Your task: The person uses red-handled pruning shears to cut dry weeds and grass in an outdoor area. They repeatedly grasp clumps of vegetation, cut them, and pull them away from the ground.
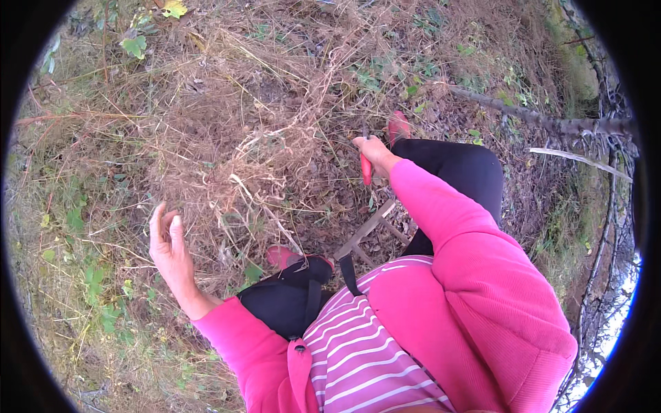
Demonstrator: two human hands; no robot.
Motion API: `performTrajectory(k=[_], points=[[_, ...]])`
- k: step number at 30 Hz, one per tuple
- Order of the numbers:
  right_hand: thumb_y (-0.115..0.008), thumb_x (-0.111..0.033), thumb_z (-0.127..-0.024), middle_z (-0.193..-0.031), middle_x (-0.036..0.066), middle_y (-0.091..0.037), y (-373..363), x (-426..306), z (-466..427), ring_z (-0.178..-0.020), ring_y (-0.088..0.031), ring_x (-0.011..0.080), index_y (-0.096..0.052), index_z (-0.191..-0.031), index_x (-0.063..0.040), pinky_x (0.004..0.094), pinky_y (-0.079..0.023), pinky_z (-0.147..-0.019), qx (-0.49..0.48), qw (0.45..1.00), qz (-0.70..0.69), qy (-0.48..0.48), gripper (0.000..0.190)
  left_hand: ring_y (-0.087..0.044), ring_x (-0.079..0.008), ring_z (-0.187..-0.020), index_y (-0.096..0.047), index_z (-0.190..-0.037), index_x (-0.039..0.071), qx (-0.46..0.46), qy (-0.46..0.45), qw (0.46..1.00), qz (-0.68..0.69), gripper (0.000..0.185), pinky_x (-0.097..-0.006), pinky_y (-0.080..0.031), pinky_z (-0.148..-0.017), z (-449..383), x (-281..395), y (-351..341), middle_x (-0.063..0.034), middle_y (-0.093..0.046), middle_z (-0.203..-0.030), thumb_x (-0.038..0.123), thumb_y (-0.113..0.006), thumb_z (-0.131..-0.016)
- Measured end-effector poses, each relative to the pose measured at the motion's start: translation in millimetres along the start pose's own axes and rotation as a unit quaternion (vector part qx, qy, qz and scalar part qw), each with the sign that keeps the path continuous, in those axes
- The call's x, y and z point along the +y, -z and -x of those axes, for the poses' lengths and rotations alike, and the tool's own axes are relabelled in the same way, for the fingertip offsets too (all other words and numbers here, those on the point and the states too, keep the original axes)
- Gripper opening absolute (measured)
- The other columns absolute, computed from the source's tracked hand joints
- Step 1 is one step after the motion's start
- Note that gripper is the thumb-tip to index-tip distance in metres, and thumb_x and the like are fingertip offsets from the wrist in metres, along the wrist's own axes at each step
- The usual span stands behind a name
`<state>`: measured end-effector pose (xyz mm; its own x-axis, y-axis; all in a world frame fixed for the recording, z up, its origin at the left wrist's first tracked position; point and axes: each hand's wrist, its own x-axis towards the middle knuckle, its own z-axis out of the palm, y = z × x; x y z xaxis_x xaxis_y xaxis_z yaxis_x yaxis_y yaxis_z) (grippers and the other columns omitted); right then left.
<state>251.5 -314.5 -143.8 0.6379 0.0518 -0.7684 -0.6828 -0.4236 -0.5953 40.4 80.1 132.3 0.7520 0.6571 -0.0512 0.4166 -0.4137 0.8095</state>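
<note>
My left hand [173,253] is raised at the left with its fingers apart and slightly curled, and nothing shows in it. Dry grass and thin stems [248,170] lie tangled on the ground between my two hands. Near the centre right, my right hand [376,154] is closed around a tool with a red handle [366,170]. The tool's dark upper part points away from me into the grass; its kind cannot be told. My feet in red shoes stand on both sides, one shoe [398,127] just beyond the right hand, the other [282,256] below the tangled stems.
A wooden frame [365,229], perhaps part of a stool, stands between my legs. A long branch [542,118] reaches in from the right, with a pale, split stick [578,157] below it. Green leafy plants [95,281] grow at the left.
</note>
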Motion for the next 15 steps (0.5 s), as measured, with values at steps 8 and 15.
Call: performTrajectory(k=[8,15], points=[[-0.057,-0.021,-0.101,-0.108,0.004,-0.057,0,-84,211,-0.097,-0.059,0.0139,-0.049,-0.130,-0.004,0.0339,-0.052,-0.089,-0.059,0.923,-0.130,0.357,0.034,-0.053,-0.0294,-0.137,-0.042,-0.148,-0.002,-0.175,-0.157,0.933,0.271,0.072,-0.0419,-0.037,-0.119,49,45,-90,-0.0193,-0.056,-0.141,0.024,-0.077,-0.092],[-0.066,-0.031,-0.096,-0.105,0.012,-0.059,-56,-160,272,-0.097,-0.060,0.0223,-0.042,-0.136,0.001,0.0378,-0.051,-0.089,-0.057,0.838,-0.031,0.542,0.057,-0.027,-0.0335,-0.154,-0.011,-0.162,-0.001,-0.373,-0.113,0.884,0.258,0.143,-0.0455,-0.021,-0.126,83,66,-126,-0.0220,-0.028,-0.163,0.068,-0.087,-0.063]])
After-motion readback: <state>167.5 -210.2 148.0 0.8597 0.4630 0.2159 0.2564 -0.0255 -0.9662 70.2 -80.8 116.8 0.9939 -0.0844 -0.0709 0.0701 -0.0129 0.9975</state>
